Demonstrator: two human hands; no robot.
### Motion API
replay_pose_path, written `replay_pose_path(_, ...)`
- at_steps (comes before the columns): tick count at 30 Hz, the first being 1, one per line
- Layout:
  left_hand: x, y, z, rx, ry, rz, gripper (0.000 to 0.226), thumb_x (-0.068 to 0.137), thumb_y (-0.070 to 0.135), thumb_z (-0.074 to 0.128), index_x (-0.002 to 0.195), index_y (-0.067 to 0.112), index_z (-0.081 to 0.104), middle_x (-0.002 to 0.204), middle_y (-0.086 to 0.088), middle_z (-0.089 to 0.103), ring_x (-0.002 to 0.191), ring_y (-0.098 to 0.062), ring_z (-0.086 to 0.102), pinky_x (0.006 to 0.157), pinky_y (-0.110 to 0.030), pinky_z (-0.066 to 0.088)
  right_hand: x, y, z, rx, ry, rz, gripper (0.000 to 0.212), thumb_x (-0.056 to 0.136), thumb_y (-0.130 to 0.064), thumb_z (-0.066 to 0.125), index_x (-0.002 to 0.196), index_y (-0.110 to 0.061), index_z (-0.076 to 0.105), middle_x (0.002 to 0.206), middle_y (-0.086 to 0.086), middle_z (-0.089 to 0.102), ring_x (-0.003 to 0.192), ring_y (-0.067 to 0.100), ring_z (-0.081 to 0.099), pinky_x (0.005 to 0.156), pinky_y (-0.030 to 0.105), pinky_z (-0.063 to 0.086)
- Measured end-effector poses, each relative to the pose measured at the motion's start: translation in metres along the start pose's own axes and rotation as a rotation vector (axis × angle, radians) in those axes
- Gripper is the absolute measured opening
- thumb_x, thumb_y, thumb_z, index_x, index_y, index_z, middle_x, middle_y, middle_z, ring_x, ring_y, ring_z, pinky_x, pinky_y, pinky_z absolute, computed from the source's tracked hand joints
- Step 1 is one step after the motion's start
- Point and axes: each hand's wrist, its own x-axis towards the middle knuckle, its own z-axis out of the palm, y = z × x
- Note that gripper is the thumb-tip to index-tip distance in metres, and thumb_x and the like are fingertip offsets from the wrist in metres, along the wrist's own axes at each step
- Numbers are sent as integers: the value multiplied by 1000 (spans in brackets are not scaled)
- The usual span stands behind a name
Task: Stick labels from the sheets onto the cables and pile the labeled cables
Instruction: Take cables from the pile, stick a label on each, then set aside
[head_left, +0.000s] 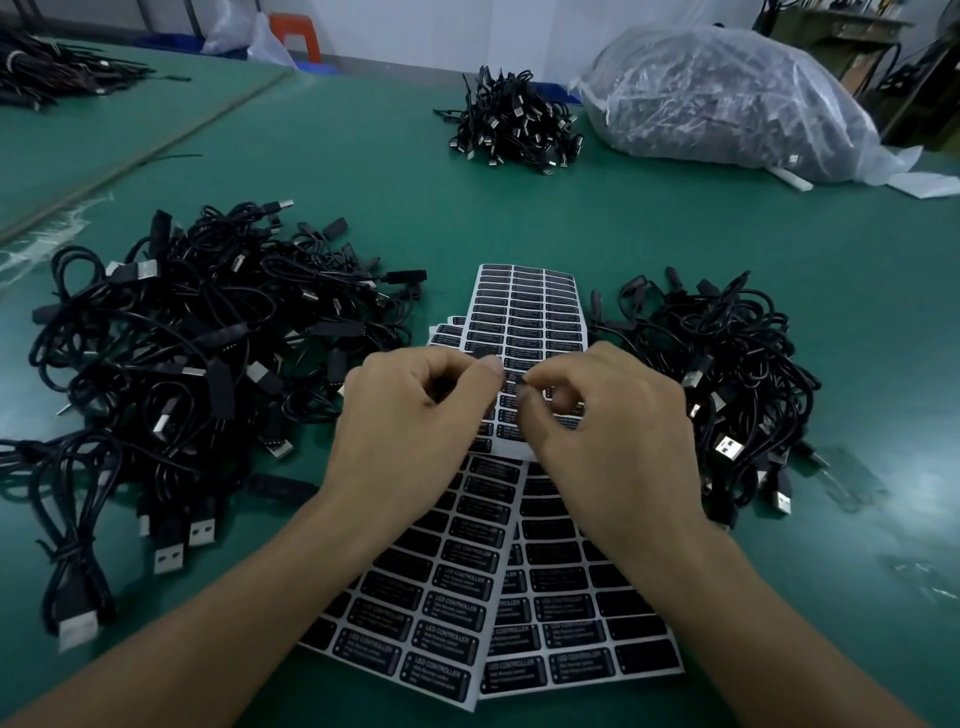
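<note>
1. A small black piece (513, 383) sat between the fingertips of both hands, just over the top one of the white sheets of black rectangular labels (524, 312). The sheets lay fanned on the green table (363, 182), between a left heap of black USB cables (197, 353) and a right heap (737, 374).
2. Curled fingers hid most of the piece; whether it was a label or a cable part could not be told.
3. The left hand (415, 415) and right hand (608, 431) each pinched it narrowly, thumb against forefinger.
</note>
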Motion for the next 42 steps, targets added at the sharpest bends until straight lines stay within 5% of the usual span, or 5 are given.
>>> replay_pose_path(13, -5, -3, 1, -127, -185, 100, 24, 103, 11, 50, 103, 34, 43, 96, 14, 77, 85, -8, 74, 81, -38, 59, 16, 11, -10, 1414, -130, 743, 10, 64, -25, 77, 72, -22, 75, 80, -1, 69, 75, 10, 64, 57, 21, 52)
replay_pose_path(16, -4, 1, 0, -219, -208, 38, 18, 104, 14, 49, 101, 28, 37, 97, 11, 78, 86, -20, 75, 82, -70, 51, 15, 11, -9, 1415, -195, 684, 11, 64, -26, 76, 73, -20, 74, 81, 1, 70, 78, 10, 65, 63, 20, 53)
replay_pose_path(22, -4, 4, 0, -235, -301, 5, 12, 103, 21, 54, 107, 29, 46, 93, 9, 78, 91, -49, 67, 88, -71, 48, 14, 11, -9, 1198, -177, 599, 18, 60, -40, 77, 71, -25, 76, 76, -8, 68, 73, 5, 55, 67, 22, 41)
replay_pose_path(26, -3, 0, 2, -145, -263, 55, 7, 98, 22, 63, 97, 28, 67, 85, 10, 77, 83, -17, 74, 82, -44, 59, 14, 13, -7, 1169, -132, 572, 19, 60, -38, 78, 72, -25, 79, 73, -9, 67, 70, 6, 50, 60, 16, 42)
replay_pose_path(42, 4, -6, 0, -156, -278, 8, 23, 100, 16, 58, 86, 15, 76, 73, 7, 76, 70, -9, 73, 69, -17, 56, 10, 11, -6, 974, -141, 475, 9, 90, -10, 69, 90, -5, 76, 76, 1, 74, 62, 0, 63, 62, 13, 49)
